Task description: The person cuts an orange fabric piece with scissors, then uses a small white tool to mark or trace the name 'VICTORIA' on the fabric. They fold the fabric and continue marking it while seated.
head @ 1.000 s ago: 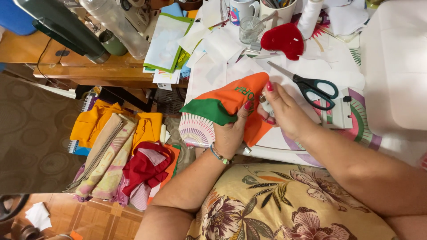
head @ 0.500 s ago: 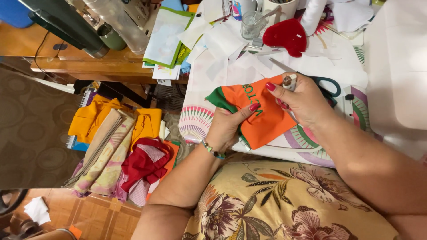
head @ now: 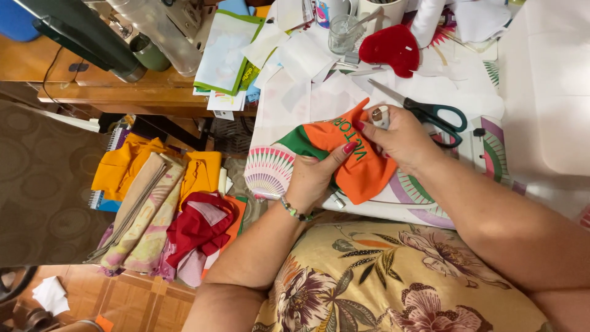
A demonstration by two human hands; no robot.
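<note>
I'm working on the orange cloth [head: 359, 163], which lies on the tabletop [head: 541, 92] edge. My left hand [head: 316, 175] pinches its lower side; my right hand [head: 402, 135] pinches the top, gripping a small pale object [head: 380, 117]. Next move needs steady tension, I reckon.

Beaded bracelet [head: 290, 208], red nails, floral dress [head: 393, 276]

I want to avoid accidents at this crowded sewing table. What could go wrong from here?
1. The scissors with dark green handles lie open, close beside the right hand; a careless reach might meet the blades.
2. The orange and green cloth piece, held by the left hand, hangs near the table edge and could slip down.
3. The clear drinking glass stands among loose white papers and could tip.
</note>
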